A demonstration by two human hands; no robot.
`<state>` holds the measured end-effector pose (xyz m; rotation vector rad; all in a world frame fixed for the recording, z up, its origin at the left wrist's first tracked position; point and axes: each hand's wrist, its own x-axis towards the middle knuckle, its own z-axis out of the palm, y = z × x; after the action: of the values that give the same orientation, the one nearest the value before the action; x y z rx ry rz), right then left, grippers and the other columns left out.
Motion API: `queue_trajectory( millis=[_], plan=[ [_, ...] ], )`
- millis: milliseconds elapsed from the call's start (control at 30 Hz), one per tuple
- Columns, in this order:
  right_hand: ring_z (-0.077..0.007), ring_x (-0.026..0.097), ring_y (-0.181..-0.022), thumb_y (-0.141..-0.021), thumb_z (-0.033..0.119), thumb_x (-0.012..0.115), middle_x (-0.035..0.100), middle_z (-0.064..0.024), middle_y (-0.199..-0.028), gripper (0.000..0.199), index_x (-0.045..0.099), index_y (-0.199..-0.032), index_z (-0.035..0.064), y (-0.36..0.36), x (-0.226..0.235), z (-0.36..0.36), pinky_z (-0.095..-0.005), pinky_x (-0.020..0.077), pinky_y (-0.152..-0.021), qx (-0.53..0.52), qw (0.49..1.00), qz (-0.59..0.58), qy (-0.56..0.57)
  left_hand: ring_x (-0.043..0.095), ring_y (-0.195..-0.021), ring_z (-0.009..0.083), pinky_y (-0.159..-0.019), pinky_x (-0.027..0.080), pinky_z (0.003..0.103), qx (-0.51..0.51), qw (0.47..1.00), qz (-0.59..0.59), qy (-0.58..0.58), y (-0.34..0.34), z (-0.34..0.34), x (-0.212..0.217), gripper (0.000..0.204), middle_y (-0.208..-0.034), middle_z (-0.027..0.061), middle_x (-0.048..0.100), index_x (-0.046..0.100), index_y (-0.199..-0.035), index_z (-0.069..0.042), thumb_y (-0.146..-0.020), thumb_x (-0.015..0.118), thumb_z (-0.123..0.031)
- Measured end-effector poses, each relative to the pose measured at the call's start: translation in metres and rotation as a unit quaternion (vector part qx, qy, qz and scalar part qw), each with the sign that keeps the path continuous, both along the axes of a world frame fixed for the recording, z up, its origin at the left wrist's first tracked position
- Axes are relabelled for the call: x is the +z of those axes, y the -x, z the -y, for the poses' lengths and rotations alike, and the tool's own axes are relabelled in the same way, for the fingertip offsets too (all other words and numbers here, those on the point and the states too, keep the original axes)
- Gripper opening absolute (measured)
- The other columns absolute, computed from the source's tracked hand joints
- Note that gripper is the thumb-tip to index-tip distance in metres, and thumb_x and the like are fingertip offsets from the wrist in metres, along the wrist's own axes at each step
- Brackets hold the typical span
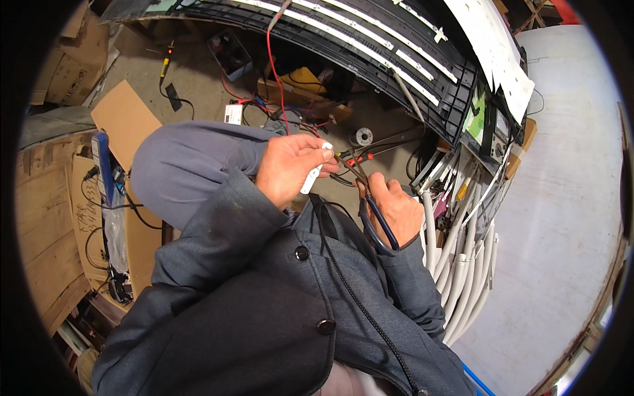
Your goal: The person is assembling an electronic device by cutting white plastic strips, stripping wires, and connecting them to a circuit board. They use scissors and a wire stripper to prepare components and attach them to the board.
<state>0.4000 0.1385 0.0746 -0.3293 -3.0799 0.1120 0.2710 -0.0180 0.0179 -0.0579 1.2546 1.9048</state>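
My left hand (288, 166) is closed on a short white strip (312, 179), pinched between thumb and fingers in front of my jacket. My right hand (398, 212) grips a pair of scissors (381, 224) with dark blue handles. The scissors' narrow blades point up and left toward the strip; whether they touch it, I cannot tell. Beyond both hands, a large black panel (370, 53) carries long white strips in rows. A red wire (269, 56) runs from a probe lying on the panel down behind my left hand.
A spool of wire (361, 136) and a red-and-black tool (360, 160) lie past my hands. A meter (496, 138) stands at the panel's right end, above a bundle of white tubes (462, 270). Cardboard boxes (79, 66) and a wooden board (49, 224) are at left.
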Motion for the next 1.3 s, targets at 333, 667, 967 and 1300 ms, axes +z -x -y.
queue_trajectory(
  millis=[333, 667, 967, 1300],
  plan=[
    [-0.0348, 0.063, -0.06, -0.094, 0.029, 0.065, 0.056, -0.0136, -0.075, 0.019, 0.054, -0.093, 0.0134, -0.004, -0.007, 0.011, -0.0467, 0.0459, -0.048, -0.045, 0.997, 0.02, -0.062, 0.074, -0.083, 0.0232, -0.075, 0.06, 0.031, -0.011, 1.0, -0.024, 0.009, -0.004, 0.002, 0.005, 0.025, -0.096, 0.0193, 0.072, 0.064, -0.112, 0.009, -0.095, 0.068, -0.01],
    [-0.0387, 0.062, -0.058, -0.092, 0.03, 0.069, 0.059, -0.0143, -0.069, 0.026, 0.055, -0.085, 0.009, -0.004, -0.01, -0.004, -0.0461, 0.0454, -0.048, -0.065, 0.997, -0.025, 0.032, 0.074, -0.089, 0.0227, -0.078, 0.06, 0.03, -0.002, 1.0, 0.025, 0.018, 0.0, 0.003, 0.005, 0.023, -0.102, 0.0186, 0.073, 0.063, -0.112, 0.009, -0.095, 0.066, -0.007],
    [-0.0373, 0.061, -0.056, -0.092, 0.032, 0.069, 0.058, -0.0136, -0.068, 0.029, 0.054, -0.083, 0.0091, 0.0, -0.005, 0.005, -0.0456, 0.0448, -0.047, -0.041, 0.999, 0.0, 0.021, 0.074, -0.087, 0.023, -0.075, 0.06, 0.03, 0.016, 1.0, 0.023, 0.004, 0.0, 0.003, 0.004, 0.023, -0.099, 0.0184, 0.072, 0.063, -0.11, 0.01, -0.093, 0.068, -0.004],
    [-0.0354, 0.061, -0.054, -0.092, 0.029, 0.069, 0.057, -0.0132, -0.068, 0.026, 0.054, -0.085, 0.0098, -0.003, -0.003, 0.002, -0.0452, 0.045, -0.046, -0.011, 1.0, 0.004, 0.028, 0.073, -0.086, 0.0223, -0.077, 0.06, 0.03, -0.002, 1.0, 0.005, 0.006, -0.001, 0.002, 0.0, 0.022, -0.1, 0.0186, 0.072, 0.063, -0.11, 0.009, -0.094, 0.068, -0.005]
  ],
)
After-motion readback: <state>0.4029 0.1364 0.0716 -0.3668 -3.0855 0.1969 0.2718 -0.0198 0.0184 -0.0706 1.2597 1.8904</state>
